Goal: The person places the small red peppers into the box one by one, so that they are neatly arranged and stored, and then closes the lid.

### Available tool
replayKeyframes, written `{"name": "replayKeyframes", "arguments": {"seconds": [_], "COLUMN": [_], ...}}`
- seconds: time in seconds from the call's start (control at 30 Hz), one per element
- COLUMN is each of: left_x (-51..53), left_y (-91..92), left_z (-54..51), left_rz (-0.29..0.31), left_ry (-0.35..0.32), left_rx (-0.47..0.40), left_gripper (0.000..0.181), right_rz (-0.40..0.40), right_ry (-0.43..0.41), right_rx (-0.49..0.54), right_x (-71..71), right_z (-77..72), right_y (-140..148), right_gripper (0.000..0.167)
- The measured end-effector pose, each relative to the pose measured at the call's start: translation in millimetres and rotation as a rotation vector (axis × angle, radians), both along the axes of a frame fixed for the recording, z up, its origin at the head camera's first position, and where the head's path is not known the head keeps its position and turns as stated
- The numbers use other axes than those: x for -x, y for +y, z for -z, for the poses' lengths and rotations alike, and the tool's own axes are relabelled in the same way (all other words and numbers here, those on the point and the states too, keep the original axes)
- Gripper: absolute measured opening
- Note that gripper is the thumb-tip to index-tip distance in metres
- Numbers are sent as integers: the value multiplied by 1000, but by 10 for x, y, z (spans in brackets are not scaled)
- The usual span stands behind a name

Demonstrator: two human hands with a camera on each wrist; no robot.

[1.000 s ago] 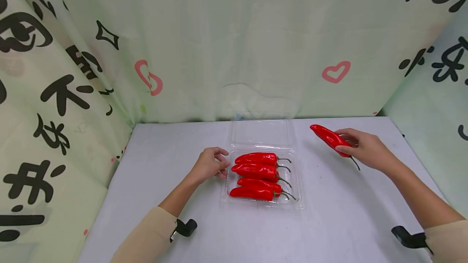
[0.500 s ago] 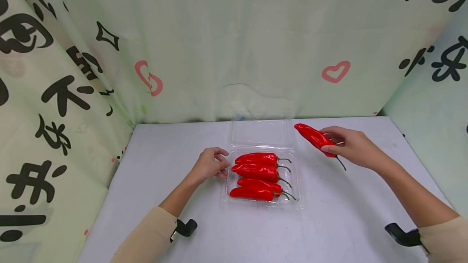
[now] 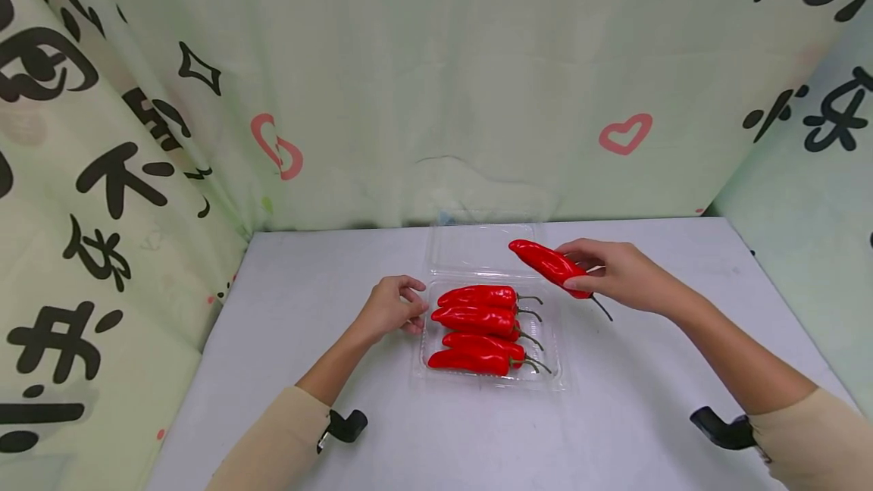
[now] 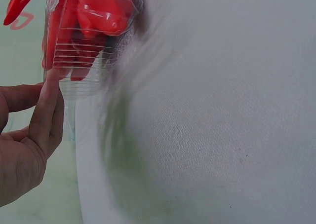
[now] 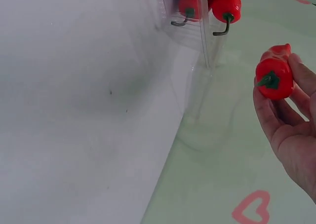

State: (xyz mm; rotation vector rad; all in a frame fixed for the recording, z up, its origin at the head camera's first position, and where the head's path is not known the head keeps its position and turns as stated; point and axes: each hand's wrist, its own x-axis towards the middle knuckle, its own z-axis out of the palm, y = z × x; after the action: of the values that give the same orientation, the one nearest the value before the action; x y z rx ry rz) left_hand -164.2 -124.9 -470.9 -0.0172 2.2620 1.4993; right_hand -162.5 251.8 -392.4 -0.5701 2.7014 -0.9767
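Observation:
A red chili pepper (image 3: pixel 549 262) with a dark green stem is held in my right hand (image 3: pixel 624 271), above the table and clear of the box. Its stem end faces the camera in the right wrist view, with the fingers and thumb around the pepper (image 5: pixel 275 78). Several more red peppers (image 3: pixel 477 320) lie side by side in a clear plastic box (image 3: pixel 555 370), stems to the right. At the box's left rim, my left hand (image 3: pixel 389 309) pinches the edge between thumb and fingers. The left wrist view shows those fingers (image 4: pixel 47 105) at the box's rim.
The box's clear lid (image 3: pixel 470 248) stands open behind it, toward the back of the white table (image 3: pixel 327 264). A printed light green curtain (image 3: pixel 382 97) rises at the table's back edge and along both sides.
My right hand has carried its pepper leftward, from right of the box to above the box's back right area. The left hand and the boxed peppers stay in place.

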Motion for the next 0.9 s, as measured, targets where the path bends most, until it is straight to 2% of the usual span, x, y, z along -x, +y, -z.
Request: {"name": "replayKeyframes", "arguments": {"seconds": [0.47,0.9], "left_x": [8,19], "left_y": [-11,-14], "left_z": [8,24], "left_rz": [1,10], "left_ry": [1,2], "left_rx": [-7,-6], "left_gripper": [36,36], "right_rz": [-160,-260], "right_ry": [-63,-79], "right_rx": [29,34], "right_x": [5,-4], "right_z": [29,56], "right_y": [-327,-596], "right_gripper": [48,48]}}
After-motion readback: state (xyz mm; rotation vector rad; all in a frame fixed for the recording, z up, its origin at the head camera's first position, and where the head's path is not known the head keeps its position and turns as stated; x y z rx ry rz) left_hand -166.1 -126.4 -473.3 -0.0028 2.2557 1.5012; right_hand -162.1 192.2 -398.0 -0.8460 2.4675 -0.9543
